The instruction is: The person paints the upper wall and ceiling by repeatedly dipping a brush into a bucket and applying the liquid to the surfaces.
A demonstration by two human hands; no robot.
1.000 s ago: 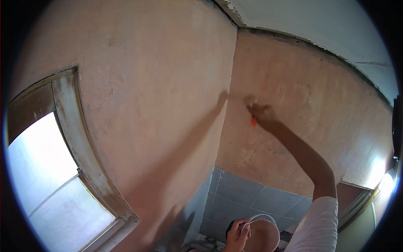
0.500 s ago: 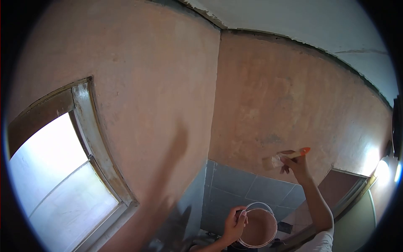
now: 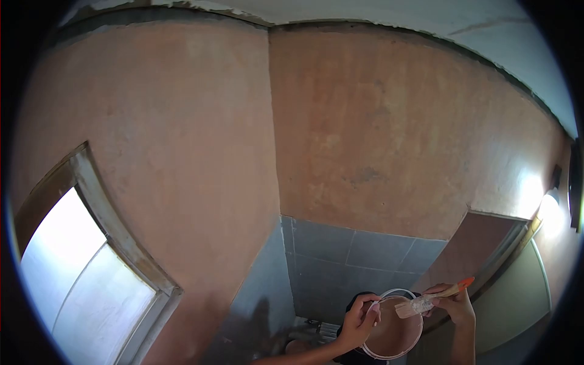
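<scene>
A round bucket [image 3: 394, 340] with pinkish-brown paint inside hangs low in the view. My left hand [image 3: 361, 322] grips its handle and rim at the left side, fingers closed. My right hand [image 3: 451, 304] holds a paintbrush [image 3: 447, 292] with a wooden handle and an orange tip. The brush lies nearly level, its pale, paint-coated bristles pointing left over the bucket's opening.
Pinkish-brown walls [image 3: 365, 121] meet in a corner above grey tiles [image 3: 319, 240]. A framed window [image 3: 97, 274] stands at the left. At the right are a doorway [image 3: 480, 243] and a lit bulb [image 3: 549, 204]. The ceiling edge [image 3: 426, 18] is rough.
My right hand has brought the brush down from the wall to above the bucket. My left hand and the bucket sit slightly further right, and the view has turned.
</scene>
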